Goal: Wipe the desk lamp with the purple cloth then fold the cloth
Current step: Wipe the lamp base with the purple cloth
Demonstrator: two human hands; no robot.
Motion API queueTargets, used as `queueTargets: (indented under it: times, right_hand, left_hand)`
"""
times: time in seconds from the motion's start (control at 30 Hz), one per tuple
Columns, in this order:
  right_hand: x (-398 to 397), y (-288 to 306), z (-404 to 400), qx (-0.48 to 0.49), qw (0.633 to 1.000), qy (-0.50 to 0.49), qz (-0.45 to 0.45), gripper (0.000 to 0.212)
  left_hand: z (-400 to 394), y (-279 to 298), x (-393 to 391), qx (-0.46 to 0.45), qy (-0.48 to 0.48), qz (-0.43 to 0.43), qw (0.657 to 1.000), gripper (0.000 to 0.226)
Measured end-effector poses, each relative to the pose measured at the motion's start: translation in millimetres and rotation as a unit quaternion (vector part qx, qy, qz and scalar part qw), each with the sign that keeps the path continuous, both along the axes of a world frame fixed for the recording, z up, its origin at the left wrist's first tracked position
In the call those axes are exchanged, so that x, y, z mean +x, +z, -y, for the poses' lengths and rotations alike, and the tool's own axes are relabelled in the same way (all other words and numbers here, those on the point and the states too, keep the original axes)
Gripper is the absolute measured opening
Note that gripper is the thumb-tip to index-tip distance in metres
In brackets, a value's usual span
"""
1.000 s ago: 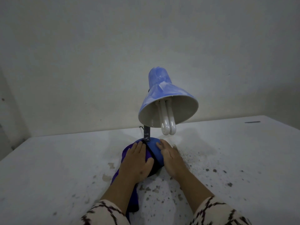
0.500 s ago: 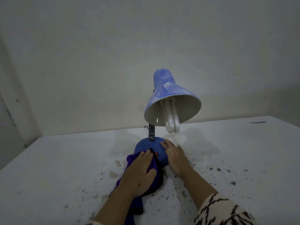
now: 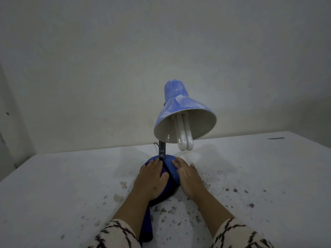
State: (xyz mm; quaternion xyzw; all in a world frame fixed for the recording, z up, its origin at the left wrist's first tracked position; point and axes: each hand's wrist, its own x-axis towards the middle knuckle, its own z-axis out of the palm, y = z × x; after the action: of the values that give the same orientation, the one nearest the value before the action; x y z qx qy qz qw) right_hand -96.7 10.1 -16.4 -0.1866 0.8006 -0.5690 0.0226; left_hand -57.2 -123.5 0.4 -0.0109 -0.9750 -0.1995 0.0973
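A blue desk lamp stands mid-table, its dusty shade (image 3: 180,111) tilted toward me with a white bulb (image 3: 184,136) hanging out. Its round blue base (image 3: 172,171) sits between my hands. My left hand (image 3: 151,179) lies flat with straight fingers on the purple cloth (image 3: 163,191), pressing it onto the left side of the base, fingertips at the dark stem (image 3: 161,150). The cloth's tail (image 3: 146,228) trails toward me under my left forearm. My right hand (image 3: 188,178) rests with straight fingers on the base's right side.
The white table (image 3: 62,185) is speckled with dark and brown spots, thickest to the right of the lamp. A pale wall (image 3: 107,68) rises behind the table's back edge. A dark mark (image 3: 275,138) lies at the far right.
My left hand has slid the cloth forward and up over the base, from its near edge to the stem. My right hand stays on the base's right side.
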Motion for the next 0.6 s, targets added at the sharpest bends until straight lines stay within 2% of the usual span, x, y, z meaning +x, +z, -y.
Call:
queueTargets:
  times: [0.27,0.47,0.6]
  right_hand:
    - [-6.0,-2.1,1.1,-0.056,0.997,-0.01,0.05,0.05]
    - [-4.2,-3.1,-3.0,-0.041,0.999,-0.01,0.031,0.044]
    - [-2.1,-2.4,-3.2,-0.036,0.999,-0.003,0.017,0.045]
  left_hand:
    - [-4.3,-1.4,4.5,-0.012,-0.048,-0.021,0.999,0.052]
    - [-15.7,6.8,-3.7,-0.011,-0.077,0.008,0.997,0.048]
    - [-23.4,9.0,-12.7,-0.015,-0.061,0.026,0.998,0.047]
